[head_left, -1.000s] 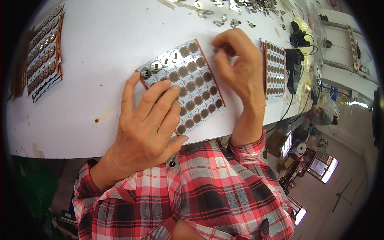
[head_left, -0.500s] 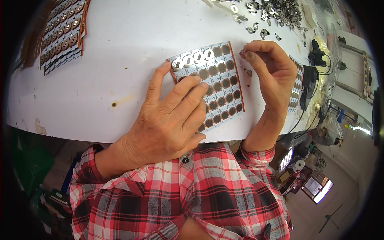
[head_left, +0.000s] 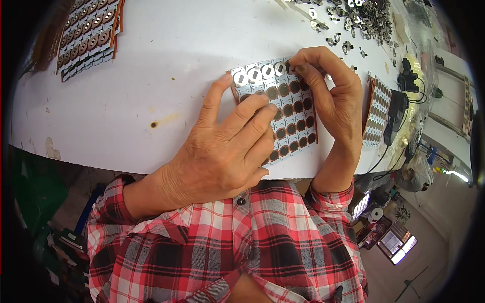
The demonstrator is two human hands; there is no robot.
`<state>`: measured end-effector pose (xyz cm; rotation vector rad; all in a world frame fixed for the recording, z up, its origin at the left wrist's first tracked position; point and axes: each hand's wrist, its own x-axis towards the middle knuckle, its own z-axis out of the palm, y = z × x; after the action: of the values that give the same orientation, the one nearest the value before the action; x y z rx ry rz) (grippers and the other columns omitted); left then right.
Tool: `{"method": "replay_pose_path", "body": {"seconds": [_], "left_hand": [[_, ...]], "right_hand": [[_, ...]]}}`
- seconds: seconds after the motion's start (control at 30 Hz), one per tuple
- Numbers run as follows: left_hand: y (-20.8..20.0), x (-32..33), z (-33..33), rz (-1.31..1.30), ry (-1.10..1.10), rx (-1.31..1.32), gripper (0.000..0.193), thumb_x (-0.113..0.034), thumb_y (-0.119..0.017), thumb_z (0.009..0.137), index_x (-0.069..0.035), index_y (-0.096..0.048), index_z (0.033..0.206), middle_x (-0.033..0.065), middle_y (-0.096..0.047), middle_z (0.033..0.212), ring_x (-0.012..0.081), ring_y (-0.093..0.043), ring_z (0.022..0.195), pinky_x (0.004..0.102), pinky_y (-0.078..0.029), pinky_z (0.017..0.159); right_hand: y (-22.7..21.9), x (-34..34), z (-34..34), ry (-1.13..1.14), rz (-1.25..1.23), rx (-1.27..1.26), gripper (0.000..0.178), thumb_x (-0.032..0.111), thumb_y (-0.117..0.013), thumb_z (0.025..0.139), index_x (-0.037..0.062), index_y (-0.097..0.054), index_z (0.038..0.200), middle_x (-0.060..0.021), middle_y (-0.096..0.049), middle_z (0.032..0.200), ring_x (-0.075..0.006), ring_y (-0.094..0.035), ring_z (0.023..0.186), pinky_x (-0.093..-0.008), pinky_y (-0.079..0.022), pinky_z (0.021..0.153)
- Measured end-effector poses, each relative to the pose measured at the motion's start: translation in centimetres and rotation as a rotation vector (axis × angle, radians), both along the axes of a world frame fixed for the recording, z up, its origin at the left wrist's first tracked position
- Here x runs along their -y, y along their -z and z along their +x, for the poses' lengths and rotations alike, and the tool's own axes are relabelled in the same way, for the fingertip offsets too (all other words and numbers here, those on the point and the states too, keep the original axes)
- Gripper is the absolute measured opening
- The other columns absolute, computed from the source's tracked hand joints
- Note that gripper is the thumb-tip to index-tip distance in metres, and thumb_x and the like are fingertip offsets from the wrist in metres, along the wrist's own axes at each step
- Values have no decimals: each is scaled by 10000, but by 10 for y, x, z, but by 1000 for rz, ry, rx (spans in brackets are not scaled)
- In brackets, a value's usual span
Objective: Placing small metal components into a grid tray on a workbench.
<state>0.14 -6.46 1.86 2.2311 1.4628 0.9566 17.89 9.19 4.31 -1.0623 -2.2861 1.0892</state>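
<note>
A circuit board panel, pale with brown edge strips and rows of dark round pads, lies on the table in front of me. Along its far row sit several shiny metal discs with dark slots in the middle. My left hand rests flat over the panel's left side with fingers spread, the index fingertip at the far left corner. At the far right end of that row, my right hand pinches a small round metal piece between thumb and forefinger. The fingers mostly hide this piece.
Similar panels are stacked at the far left, their round parts showing. A heap of loose metal pieces spreads over the far right. More panels lie at the right, beside a black power adapter with cables.
My right hand has moved left, from beside the panel onto the far row's right end, carrying the small metal piece. My left hand holds its place on the panel. The whole view has shifted slightly.
</note>
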Motion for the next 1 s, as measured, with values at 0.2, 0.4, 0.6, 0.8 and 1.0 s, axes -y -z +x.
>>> {"method": "replay_pose_path", "body": {"seconds": [0.2,0.4,0.6,0.8,1.0], "left_hand": [[2,-1,1,17,-9,17,590,-359,-880,587,31,-710,996,199,-688,1268,346,-614,1296,753,-354,1146],[0,-1,3,7,-17,5,586,-352,-871,585,32,-709,997,196,-687,1272,352,-614,1295,747,-354,1150],[-2,-2,1,2,-10,13,587,-357,-864,606,41,-702,1005,198,-681,1277,357,-612,1293,748,-338,1158],[-3,-1,-1,-23,19,-25,595,-357,-864,669,46,-681,1067,202,-657,1300,374,-601,1298,747,-323,1162],[-3,-2,-1,-30,15,-20,610,-367,-870,660,38,-683,1077,189,-657,1300,366,-599,1306,738,-318,1174]], "right_hand": [[-4,13,-10,155,53,25,114,-37,-723,969,-9,-749,1077,-19,-729,940,-70,-642,871,-229,-517,811],[9,12,-1,103,99,-39,138,-50,-757,936,-15,-762,1068,-14,-704,906,-77,-616,816,-222,-493,758],[12,8,-1,46,97,-111,174,-78,-754,906,-10,-777,1065,-23,-673,894,-81,-595,805,-224,-461,724],[18,9,1,72,76,-114,220,-90,-733,907,5,-784,1099,-20,-687,907,-89,-615,830,-228,-462,731],[7,-16,33,290,446,20,259,-36,-709,930,47,-788,1162,-5,-718,926,-69,-626,837,-227,-476,742]]}}
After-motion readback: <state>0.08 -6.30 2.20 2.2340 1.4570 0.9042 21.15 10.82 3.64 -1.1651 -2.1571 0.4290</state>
